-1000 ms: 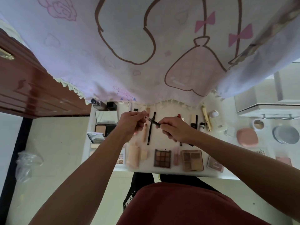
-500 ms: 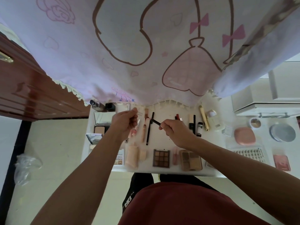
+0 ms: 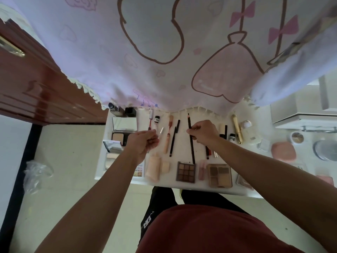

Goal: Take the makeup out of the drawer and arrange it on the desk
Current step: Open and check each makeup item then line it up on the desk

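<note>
Pencil (image 3: pixel 192 152), pinched mid-shaft by right hand (image 3: pixel 202 133), runs parallel to liners (image 3: pixel 172 141) on the table (image 3: pixel 183 147), apparently for row alignment; left hand (image 3: pixel 144 143) pinches a clear cap (image 3: pixel 161 130).

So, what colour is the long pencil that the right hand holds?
The pencil is dark brown, almost black; the head view shows it best.

Your right hand (image 3: pixel 202 133) pinches a long dark pencil (image 3: pixel 192 152) on its upper half. The pencil's lower tip reaches the nine-pan eyeshadow palette (image 3: pixel 186 172) on the white desk (image 3: pixel 182 147). Your left hand (image 3: pixel 144 143) pinches a small clear cap (image 3: pixel 161 130), held apart from the pencil and just left of a peach tube (image 3: pixel 166 145).
</note>
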The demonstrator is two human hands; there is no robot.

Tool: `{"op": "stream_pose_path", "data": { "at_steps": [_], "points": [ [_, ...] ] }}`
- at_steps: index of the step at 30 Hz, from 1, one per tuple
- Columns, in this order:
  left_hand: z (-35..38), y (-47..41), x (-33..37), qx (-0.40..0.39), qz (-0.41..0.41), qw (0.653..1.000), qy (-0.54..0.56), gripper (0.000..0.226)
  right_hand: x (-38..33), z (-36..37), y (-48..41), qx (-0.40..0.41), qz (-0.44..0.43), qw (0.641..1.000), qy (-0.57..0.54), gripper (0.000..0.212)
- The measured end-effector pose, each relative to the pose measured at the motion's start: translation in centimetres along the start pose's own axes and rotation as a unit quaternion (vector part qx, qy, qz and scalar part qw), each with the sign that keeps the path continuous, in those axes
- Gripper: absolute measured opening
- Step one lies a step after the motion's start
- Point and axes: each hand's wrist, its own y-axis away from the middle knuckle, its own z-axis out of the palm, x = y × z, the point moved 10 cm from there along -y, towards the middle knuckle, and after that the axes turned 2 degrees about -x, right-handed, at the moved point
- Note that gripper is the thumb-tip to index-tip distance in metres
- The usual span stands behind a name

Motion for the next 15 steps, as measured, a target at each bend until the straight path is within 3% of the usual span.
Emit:
{"op": "stream_pose_path", "data": {
  "at_steps": [6,15],
  "points": [
    [-1.4,1.2,-1.3,0.019,0.001,0.999,-0.033,0.006,1.5,3.6,-3.2,-0.011,0.085,0.996,-0.023,0.033],
    [-3.1,1.5,-2.3,0.033,-0.007,0.999,-0.038,0.008,1.7,4.1,-4.6,0.005,0.091,0.994,0.057,0.042]
  ]
}}
